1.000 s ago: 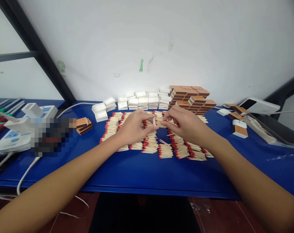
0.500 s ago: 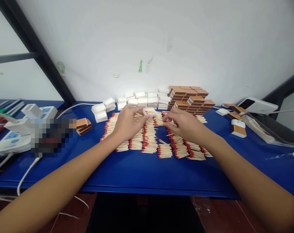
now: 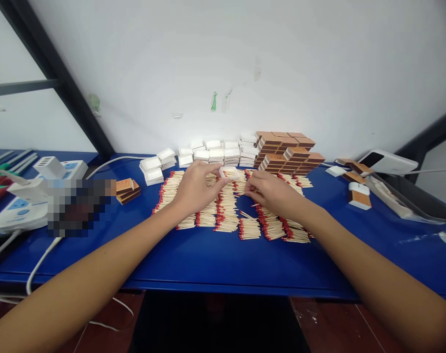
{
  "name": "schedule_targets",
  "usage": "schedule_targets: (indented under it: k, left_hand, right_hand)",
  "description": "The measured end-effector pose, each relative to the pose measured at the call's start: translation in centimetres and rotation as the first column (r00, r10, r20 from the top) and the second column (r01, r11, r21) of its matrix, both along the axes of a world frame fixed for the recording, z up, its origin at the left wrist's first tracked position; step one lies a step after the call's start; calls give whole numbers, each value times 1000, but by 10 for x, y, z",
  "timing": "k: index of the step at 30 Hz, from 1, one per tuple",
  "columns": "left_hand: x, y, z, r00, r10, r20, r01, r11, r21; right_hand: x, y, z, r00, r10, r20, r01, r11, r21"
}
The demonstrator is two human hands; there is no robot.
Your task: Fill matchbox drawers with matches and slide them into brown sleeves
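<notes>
Between the thumb and fingers of my left hand [image 3: 201, 187] is a small white matchbox tray [image 3: 230, 173], held above the matches. My right hand [image 3: 272, 192] is just to the right of it, fingertips pinched together low over the match rows; whatever they grip is too small to make out. Rows of red-tipped matches [image 3: 226, 211] lie on the blue table [image 3: 208, 260] under and in front of both hands. A few loose matches [image 3: 247, 214] lie across a gap between rows.
Stacked white trays [image 3: 215, 155] and brown matchboxes [image 3: 285, 147] stand along the wall. More matchboxes [image 3: 126, 189] lie at left, near a power strip [image 3: 19, 208] with cables. At right are a white device [image 3: 390, 162], a box [image 3: 359, 198] and a dark pouch [image 3: 414, 196].
My right hand has moved slightly left and down, its fingertips closer together over the matches. The tray in my left hand has shifted slightly right and down.
</notes>
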State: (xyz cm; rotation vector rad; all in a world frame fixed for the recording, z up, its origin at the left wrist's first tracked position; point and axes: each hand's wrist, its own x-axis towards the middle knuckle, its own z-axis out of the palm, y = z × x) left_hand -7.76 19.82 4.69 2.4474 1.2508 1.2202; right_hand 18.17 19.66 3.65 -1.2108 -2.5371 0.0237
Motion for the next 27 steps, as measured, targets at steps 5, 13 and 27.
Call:
schedule_targets:
  k: [5, 13, 27]
  left_hand:
    - [0, 0, 0, 1000, -7, 4, 7, 1000, -10]
    - [0, -1, 0, 1000, -9, -7, 9, 1000, -28]
    - [-3, 3, -2, 996, 21, -91, -22, 1000, -20]
  right_hand:
    - [0, 0, -1, 1000, 1, -5, -1, 1000, -7]
    - [-1, 0, 1, 1000, 23, 6, -23, 1000, -21]
    - [1, -4, 9, 999, -16, -32, 19, 995, 98]
